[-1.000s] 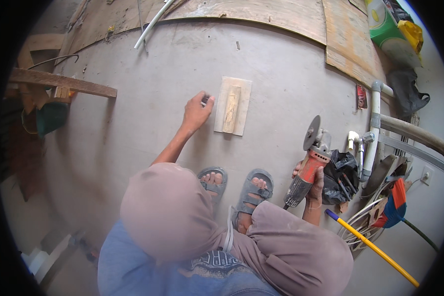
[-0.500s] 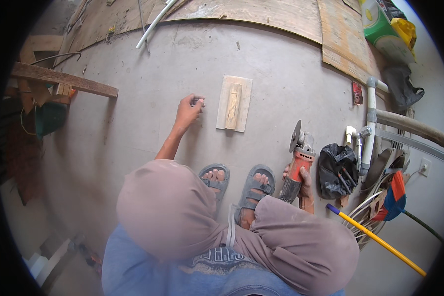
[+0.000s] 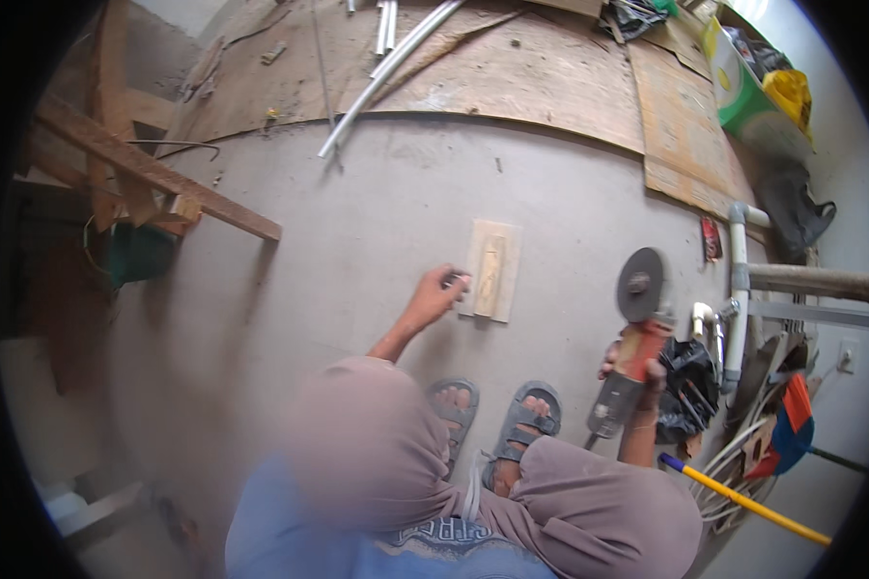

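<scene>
Head view: right hand wraps raised grinder, 4 o'clock; left hand curled, hold unclear; float unlifted, 2 o'clock.

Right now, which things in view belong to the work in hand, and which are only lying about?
In the work, it seems:
Red and dark grey angle grinder, in the right hand
Pale rectangular wooden-handled float, beside the left hand

Lying about, apparently:
Yellow purple-tipped pole
Long white pipe
Dark green bucket
</scene>
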Motion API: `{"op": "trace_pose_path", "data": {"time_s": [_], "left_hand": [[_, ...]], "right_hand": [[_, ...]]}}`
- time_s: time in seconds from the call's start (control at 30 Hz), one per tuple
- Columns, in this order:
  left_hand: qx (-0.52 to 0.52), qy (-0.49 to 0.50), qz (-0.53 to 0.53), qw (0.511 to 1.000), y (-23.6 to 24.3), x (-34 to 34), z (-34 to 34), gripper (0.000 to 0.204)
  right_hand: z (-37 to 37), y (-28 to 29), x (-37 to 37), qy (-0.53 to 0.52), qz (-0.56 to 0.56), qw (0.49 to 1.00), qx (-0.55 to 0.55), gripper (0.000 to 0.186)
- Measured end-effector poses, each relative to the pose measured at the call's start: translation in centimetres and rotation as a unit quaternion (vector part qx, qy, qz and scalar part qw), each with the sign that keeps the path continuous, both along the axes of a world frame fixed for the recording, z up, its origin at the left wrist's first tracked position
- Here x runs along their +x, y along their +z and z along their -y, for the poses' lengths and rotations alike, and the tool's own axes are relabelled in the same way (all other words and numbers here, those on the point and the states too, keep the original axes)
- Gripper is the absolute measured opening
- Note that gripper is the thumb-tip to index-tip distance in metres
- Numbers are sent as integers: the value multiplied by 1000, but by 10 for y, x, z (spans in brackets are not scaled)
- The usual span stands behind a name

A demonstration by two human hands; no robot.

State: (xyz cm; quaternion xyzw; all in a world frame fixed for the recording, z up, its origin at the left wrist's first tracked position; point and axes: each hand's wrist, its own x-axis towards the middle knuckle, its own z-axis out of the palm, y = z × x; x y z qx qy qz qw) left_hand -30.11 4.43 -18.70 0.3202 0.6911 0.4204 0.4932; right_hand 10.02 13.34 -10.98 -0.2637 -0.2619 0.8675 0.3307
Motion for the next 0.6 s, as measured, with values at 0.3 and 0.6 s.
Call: {"op": "trace_pose_path", "data": {"time_s": [0.3,0.6], "left_hand": [[-31,18,15,999,14,14,-4,33],[-44,-8,-6,999,5,3,-5,32]], "right_hand": [[-27,-31,-2,19,150,985,-89,53],[-44,34,4,-15,129,991,33,68]]}}
